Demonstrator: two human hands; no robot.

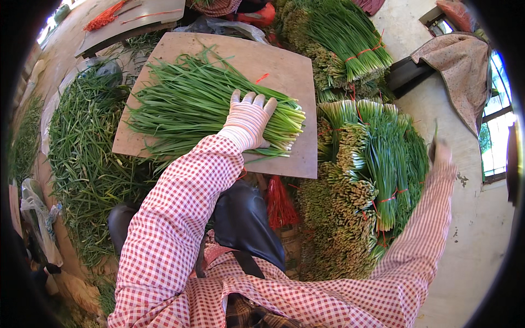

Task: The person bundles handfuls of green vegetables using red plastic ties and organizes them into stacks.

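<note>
A loose pile of long green chives (186, 104) lies across a tan board (295, 158), pale cut ends toward the right. My left hand (246, 117), in a striped glove with grey fingertips, spans the stalks near those ends, fingers over the far side and thumb on the near side. A short red tie (262, 78) lies on the board just beyond it. Far out to the right, past the stacked bunches, is my right hand (442, 152), smeared by motion. A thin green blade (436, 130) shows at its tip; its fingers cannot be made out.
Tied chive bunches (383, 180) are stacked to the right, with more bunches (344, 41) behind. Loose greens (93, 158) heap on the left. Red ties (280, 202) hang below the board. A side table (145, 13) stands far left; a cloth (456, 65) drapes at right.
</note>
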